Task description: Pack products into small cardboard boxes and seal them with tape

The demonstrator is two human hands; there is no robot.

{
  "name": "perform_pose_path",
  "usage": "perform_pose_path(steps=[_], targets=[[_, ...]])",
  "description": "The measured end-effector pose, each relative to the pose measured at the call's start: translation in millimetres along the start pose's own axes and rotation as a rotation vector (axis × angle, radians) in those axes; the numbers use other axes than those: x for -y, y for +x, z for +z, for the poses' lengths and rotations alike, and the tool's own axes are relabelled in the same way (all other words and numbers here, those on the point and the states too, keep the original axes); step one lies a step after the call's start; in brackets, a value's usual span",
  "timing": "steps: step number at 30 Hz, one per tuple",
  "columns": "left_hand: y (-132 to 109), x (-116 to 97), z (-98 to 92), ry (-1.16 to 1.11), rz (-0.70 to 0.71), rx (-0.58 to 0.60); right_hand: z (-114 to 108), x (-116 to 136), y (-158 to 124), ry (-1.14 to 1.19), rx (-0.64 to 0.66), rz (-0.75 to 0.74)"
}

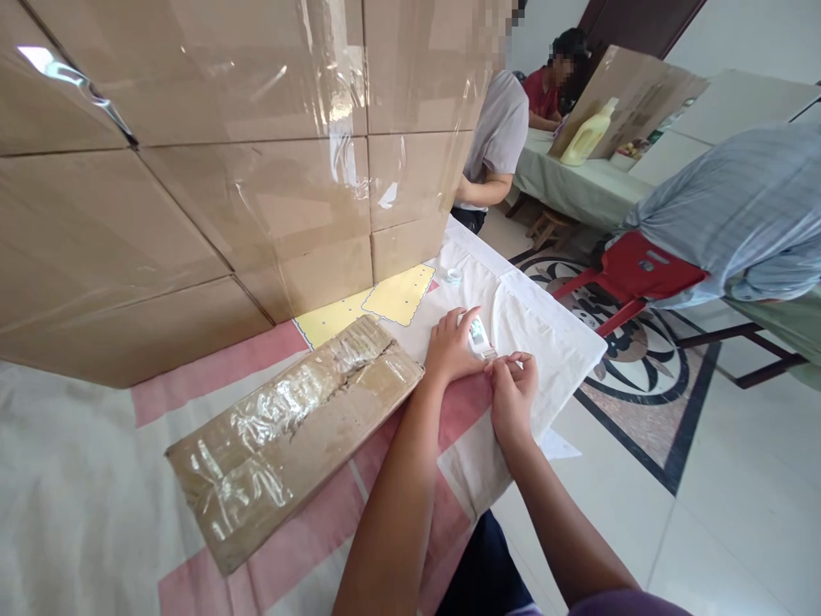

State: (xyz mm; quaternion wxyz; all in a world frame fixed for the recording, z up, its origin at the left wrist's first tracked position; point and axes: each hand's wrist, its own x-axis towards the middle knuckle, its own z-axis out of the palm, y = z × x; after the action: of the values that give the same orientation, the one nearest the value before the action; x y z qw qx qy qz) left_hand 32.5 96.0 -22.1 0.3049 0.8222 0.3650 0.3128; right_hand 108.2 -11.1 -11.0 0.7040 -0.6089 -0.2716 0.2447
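Observation:
A small white labelled object [478, 335], perhaps a container or dispenser, lies in the grip of my left hand [452, 346], thumb stretched along one side. Its near end has a narrow greyish part [489, 353]. Right at that end, my right hand [515, 385] has its fingers pinched together; what they hold is too small to tell. Both hands are over the table's right corner, above the white cloth [548, 342]. Just left of my left wrist lies a long taped cardboard box [301, 436].
A tall wall of taped cartons [256, 171] stands at the table's back left, yellow patterned sheets [398, 295] at its foot. A small pale ring [452, 275] lies beyond my hands. Other people sit nearby, one on a red chair [654, 269]. A yellow bottle [590, 133] stands on another table.

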Motion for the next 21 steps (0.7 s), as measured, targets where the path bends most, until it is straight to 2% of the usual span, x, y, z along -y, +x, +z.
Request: perform_pose_path(steps=[10, 21], targets=[[-1.5, 2.1, 3.9, 0.005, 0.015, -0.023, -3.8, -4.1, 8.5, 0.034, 0.008, 0.108], [-1.3, -3.9, -2.3, -0.022, -0.013, 0.013, -6.9, -3.6, 6.9, -0.026, 0.051, 0.066]])
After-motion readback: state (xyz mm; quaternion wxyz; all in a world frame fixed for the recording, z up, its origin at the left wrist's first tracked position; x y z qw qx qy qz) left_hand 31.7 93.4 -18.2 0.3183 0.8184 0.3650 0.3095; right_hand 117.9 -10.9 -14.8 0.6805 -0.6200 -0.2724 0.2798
